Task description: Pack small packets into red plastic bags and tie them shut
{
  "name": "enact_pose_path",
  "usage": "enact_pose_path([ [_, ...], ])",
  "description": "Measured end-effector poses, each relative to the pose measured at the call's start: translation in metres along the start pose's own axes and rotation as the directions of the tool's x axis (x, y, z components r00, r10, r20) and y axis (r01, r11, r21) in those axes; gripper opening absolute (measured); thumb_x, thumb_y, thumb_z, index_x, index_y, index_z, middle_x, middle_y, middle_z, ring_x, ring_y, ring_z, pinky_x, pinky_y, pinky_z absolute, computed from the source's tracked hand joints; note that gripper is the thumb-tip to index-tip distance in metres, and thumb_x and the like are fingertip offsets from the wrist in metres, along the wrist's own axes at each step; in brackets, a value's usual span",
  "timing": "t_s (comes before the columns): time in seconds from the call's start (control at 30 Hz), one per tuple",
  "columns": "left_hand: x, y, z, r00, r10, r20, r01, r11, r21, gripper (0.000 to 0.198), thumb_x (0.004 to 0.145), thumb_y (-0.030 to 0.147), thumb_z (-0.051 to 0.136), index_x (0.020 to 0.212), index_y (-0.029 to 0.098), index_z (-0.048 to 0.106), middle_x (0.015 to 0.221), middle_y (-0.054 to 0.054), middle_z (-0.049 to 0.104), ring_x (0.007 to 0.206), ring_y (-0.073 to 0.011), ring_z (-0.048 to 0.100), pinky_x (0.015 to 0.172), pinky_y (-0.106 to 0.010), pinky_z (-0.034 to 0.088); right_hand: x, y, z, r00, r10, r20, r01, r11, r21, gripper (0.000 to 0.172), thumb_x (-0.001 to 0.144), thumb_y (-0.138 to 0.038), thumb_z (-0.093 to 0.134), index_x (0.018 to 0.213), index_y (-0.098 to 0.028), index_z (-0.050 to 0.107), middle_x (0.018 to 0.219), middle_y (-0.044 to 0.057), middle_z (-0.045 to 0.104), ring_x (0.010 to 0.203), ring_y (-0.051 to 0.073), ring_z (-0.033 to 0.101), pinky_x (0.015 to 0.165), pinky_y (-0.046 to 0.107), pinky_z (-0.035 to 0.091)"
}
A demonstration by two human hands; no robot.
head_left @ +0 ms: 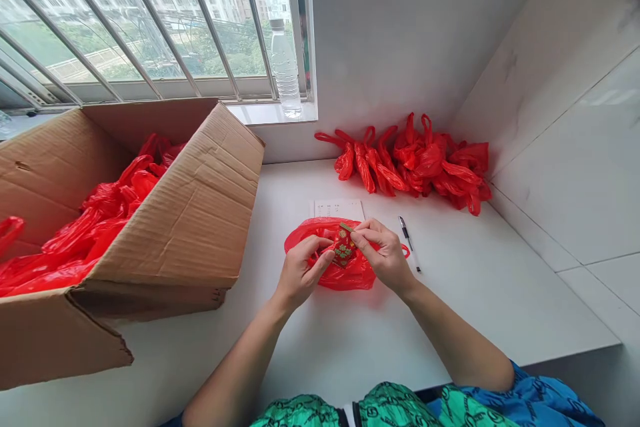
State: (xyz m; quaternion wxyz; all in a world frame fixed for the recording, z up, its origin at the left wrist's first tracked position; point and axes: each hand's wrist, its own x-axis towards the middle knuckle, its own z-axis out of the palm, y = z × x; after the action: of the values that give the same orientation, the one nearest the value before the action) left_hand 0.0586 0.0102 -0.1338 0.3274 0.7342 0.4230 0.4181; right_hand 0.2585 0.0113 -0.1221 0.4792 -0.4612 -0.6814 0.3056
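Note:
A small red packet with gold and green print (344, 248) is pinched between both my hands over a red plastic bag (345, 275) lying on the white counter (450, 293). My left hand (300, 271) grips the packet's lower left side with thumb and fingers closed. My right hand (383, 250) pinches its upper right corner. The bag lies flat under my hands, its mouth towards the wall.
A large open cardboard box (190, 213) full of red plastic bags stands at the left. A heap of tied red bags (415, 163) lies against the back wall. A sheet of paper (339, 208), a pen (409, 242) and a water bottle (286, 67) on the sill are nearby.

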Motion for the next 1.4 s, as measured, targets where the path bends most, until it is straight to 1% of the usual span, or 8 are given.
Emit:
enact_pose_path([
  [0.13,-0.002,-0.002,0.004,0.992,-0.104,0.069,0.115,0.977,-0.18,0.033,0.098,0.042,0.05,0.082,0.017,0.064,0.076,-0.004,0.068,0.071,-0.0159,0.061,0.068,-0.027,0.048,0.0,0.002,0.003,0.995,0.065,0.078,-0.075,0.986,0.147,0.037,0.096,-0.046,0.053,0.07,-0.021,0.065,0.081,0.003,0.057,0.076,0.017,0.057,0.071,0.031,0.05],
  [0.4,0.0,-0.01,0.002,0.989,-0.12,0.091,0.127,0.989,-0.073,0.046,0.094,0.049,0.053,0.062,0.017,0.045,0.058,0.003,0.041,0.056,-0.0099,0.035,0.052,-0.025,0.027,0.0,0.008,0.004,0.918,0.232,0.323,-0.333,0.893,0.304,0.034,0.093,-0.053,0.056,0.082,-0.021,0.057,0.072,-0.002,0.053,0.064,0.013,0.051,0.06,0.026,0.046],
  [0.57,-0.002,-0.011,0.003,0.984,-0.137,0.117,0.158,0.968,-0.197,0.047,0.1,0.048,0.04,0.064,0.018,0.041,0.061,0.002,0.042,0.057,-0.0103,0.036,0.054,-0.025,0.029,-0.001,0.011,0.006,0.944,0.26,0.203,-0.318,0.883,0.345,0.034,0.09,-0.053,0.061,0.079,-0.021,0.055,0.067,-0.004,0.052,0.062,0.013,0.052,0.062,0.027,0.049],
  [0.77,-0.002,-0.014,0.007,0.998,-0.055,0.037,0.058,0.993,-0.099,0.043,0.1,0.041,0.044,0.064,0.019,0.037,0.059,0.003,0.037,0.055,-0.0097,0.032,0.053,-0.026,0.026,-0.003,0.013,0.006,0.955,0.25,0.162,-0.292,0.892,0.345,0.034,0.092,-0.05,0.06,0.077,-0.021,0.052,0.066,-0.004,0.049,0.06,0.011,0.046,0.056,0.024,0.04],
  [0.97,-0.003,-0.013,0.008,0.999,0.052,-0.012,-0.053,0.998,-0.037,0.04,0.103,0.034,0.038,0.066,0.019,0.037,0.06,0.003,0.039,0.056,-0.0104,0.033,0.055,-0.026,0.028,-0.003,0.012,0.009,0.944,0.246,0.218,-0.324,0.814,0.482,0.032,0.093,-0.046,0.06,0.077,-0.02,0.051,0.068,-0.004,0.048,0.062,0.01,0.044,0.06,0.024,0.039],
  [1.23,-0.003,-0.014,0.007,0.994,0.104,-0.027,-0.104,0.994,-0.009,0.037,0.103,0.03,0.037,0.068,0.02,0.035,0.062,0.003,0.037,0.056,-0.0102,0.032,0.055,-0.026,0.028,-0.003,0.009,0.011,0.941,0.236,0.242,-0.333,0.776,0.536,0.031,0.094,-0.044,0.059,0.077,-0.02,0.051,0.068,-0.005,0.049,0.06,0.01,0.047,0.06,0.023,0.041],
  [1.33,-0.004,-0.018,0.007,0.988,0.154,-0.009,-0.153,0.984,0.087,0.035,0.103,0.029,0.038,0.069,0.02,0.034,0.063,0.003,0.036,0.057,-0.0104,0.031,0.055,-0.026,0.027,-0.003,0.008,0.009,0.928,0.241,0.285,-0.361,0.774,0.521,0.027,0.094,-0.047,0.057,0.087,-0.021,0.057,0.071,-0.004,0.054,0.062,0.011,0.054,0.061,0.025,0.046],
  [1.4,-0.004,-0.019,0.005,0.983,0.18,0.027,-0.182,0.972,0.151,0.036,0.103,0.029,0.039,0.068,0.02,0.034,0.063,0.003,0.036,0.056,-0.0106,0.031,0.055,-0.026,0.027,-0.004,0.008,0.007,0.893,0.259,0.369,-0.419,0.779,0.467,0.028,0.091,-0.049,0.062,0.101,-0.022,0.059,0.074,-0.003,0.059,0.066,0.014,0.059,0.064,0.028,0.05],
])
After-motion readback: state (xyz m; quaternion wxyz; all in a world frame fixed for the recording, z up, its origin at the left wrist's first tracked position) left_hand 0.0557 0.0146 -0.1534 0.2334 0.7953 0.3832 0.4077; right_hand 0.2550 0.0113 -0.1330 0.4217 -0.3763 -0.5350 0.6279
